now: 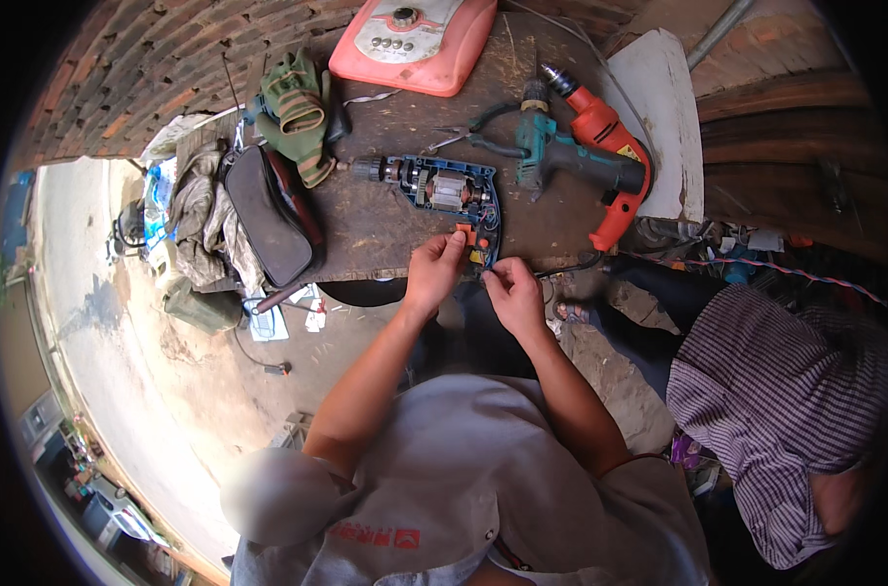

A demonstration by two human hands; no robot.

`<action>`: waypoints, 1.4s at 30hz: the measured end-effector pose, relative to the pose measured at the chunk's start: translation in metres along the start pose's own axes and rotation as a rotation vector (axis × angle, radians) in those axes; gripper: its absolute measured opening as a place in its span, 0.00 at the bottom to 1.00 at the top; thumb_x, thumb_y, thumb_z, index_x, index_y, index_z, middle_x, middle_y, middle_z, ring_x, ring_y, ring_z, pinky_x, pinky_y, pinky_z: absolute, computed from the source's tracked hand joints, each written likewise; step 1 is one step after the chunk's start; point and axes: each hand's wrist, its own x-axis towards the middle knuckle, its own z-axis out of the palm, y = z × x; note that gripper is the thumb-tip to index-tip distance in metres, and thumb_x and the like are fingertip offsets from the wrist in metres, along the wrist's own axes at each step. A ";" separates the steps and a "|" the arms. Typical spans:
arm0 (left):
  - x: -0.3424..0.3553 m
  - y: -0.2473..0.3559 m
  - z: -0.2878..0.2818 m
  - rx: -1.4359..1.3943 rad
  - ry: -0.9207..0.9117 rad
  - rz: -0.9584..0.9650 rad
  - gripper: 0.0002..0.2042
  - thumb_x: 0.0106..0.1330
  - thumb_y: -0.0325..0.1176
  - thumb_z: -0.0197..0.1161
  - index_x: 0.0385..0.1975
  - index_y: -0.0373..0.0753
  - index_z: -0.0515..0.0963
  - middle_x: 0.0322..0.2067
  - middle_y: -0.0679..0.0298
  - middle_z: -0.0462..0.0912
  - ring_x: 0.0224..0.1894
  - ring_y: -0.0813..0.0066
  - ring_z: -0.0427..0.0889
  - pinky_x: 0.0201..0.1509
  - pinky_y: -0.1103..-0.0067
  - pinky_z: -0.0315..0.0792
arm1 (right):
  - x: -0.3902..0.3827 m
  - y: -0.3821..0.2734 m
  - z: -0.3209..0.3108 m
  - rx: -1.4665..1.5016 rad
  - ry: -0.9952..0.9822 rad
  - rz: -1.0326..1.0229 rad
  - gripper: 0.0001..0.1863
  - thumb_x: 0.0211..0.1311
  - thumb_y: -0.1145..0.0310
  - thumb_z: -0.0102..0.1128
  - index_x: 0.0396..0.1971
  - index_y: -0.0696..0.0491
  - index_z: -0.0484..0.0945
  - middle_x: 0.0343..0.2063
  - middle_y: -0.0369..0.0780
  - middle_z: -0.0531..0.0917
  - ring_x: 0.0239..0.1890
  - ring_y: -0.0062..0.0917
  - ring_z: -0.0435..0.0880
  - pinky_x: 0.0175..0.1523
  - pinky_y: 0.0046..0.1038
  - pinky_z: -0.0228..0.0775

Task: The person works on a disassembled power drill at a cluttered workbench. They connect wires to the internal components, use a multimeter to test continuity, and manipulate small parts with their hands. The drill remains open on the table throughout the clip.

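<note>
An opened blue drill housing (444,186) lies on the worn wooden table (385,127), with motor, gear and chuck exposed and an orange switch part (466,232) in its handle. My left hand (431,272) grips that orange part with thumb and fingers at the table's front edge. My right hand (510,291) is pinched at the bottom of the handle, near a black cable (571,270); what its fingertips hold is too small to tell. Behind the housing lie pliers (483,127), a teal drill (561,156) and a red drill (605,137).
A pink-white appliance (415,39) sits at the back. Green striped gloves (297,112), a dark pouch (268,215) and crumpled cloth (200,195) lie at the left. A white board (659,78) is at the right. A person in a checked garment (776,391) is close on my right.
</note>
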 end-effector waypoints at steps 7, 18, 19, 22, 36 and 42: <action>-0.010 0.020 0.015 -0.189 0.043 -0.037 0.18 0.79 0.43 0.52 0.45 0.34 0.82 0.36 0.66 0.86 0.32 0.84 0.78 0.39 0.82 0.73 | 0.005 0.001 -0.002 -0.049 -0.041 -0.059 0.14 0.56 0.69 0.72 0.38 0.55 0.76 0.31 0.42 0.82 0.33 0.34 0.85 0.39 0.35 0.76; -0.073 0.058 -0.071 0.886 0.810 0.638 0.23 0.57 0.34 0.75 0.51 0.36 0.77 0.47 0.55 0.78 0.50 0.61 0.77 0.51 0.68 0.74 | 0.010 0.003 -0.026 0.019 -0.087 -0.175 0.10 0.60 0.75 0.68 0.39 0.58 0.78 0.33 0.41 0.81 0.27 0.26 0.82 0.33 0.27 0.75; -0.080 0.067 -0.088 0.932 0.896 0.616 0.29 0.52 0.35 0.76 0.55 0.37 0.75 0.53 0.50 0.74 0.57 0.51 0.71 0.62 0.63 0.66 | 0.008 0.001 -0.028 0.034 -0.082 -0.172 0.09 0.61 0.75 0.68 0.39 0.58 0.78 0.33 0.40 0.81 0.27 0.25 0.82 0.33 0.27 0.74; -0.081 0.057 -0.143 1.165 1.105 0.596 0.33 0.52 0.36 0.75 0.59 0.38 0.72 0.56 0.46 0.69 0.59 0.46 0.69 0.61 0.60 0.66 | 0.006 -0.025 -0.024 0.031 -0.081 -0.246 0.08 0.62 0.76 0.66 0.39 0.58 0.78 0.32 0.40 0.82 0.27 0.23 0.83 0.34 0.26 0.74; -0.131 0.021 -0.318 1.151 1.014 0.600 0.28 0.56 0.22 0.61 0.61 0.36 0.71 0.65 0.41 0.63 0.65 0.40 0.65 0.66 0.59 0.64 | -0.020 -0.153 0.119 -0.020 -0.318 -0.375 0.10 0.61 0.74 0.66 0.41 0.58 0.79 0.32 0.41 0.82 0.28 0.26 0.83 0.34 0.28 0.76; -0.066 0.047 -0.283 0.609 0.687 0.480 0.14 0.66 0.36 0.66 0.40 0.29 0.79 0.35 0.42 0.85 0.40 0.41 0.84 0.46 0.58 0.76 | -0.031 -0.191 0.176 -0.044 -0.331 -0.446 0.10 0.61 0.73 0.66 0.40 0.58 0.79 0.30 0.41 0.82 0.26 0.29 0.83 0.33 0.29 0.75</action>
